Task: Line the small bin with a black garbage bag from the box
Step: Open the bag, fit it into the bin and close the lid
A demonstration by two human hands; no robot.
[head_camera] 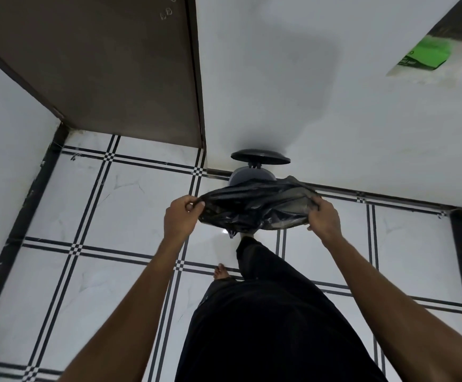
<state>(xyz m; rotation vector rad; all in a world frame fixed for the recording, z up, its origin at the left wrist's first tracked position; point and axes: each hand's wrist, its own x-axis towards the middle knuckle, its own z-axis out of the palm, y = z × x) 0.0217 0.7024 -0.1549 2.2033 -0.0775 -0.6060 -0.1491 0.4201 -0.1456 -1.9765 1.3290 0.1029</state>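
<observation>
A black garbage bag (254, 209) is stretched sideways between my two hands, above the floor. My left hand (181, 216) pinches its left edge, and my right hand (325, 216) grips its right edge. Behind the bag, against the white wall, stands the small grey bin (251, 176) with its dark round lid (260, 158) raised. The bag hides most of the bin's body and mouth. A green and white box (422, 55) lies on a ledge at the upper right.
A brown door (100, 67) stands open at the upper left, beside the white wall (334, 92). The floor is white tile with black stripes (114, 210). My dark trouser legs and bare feet (224, 272) are just in front of the bin.
</observation>
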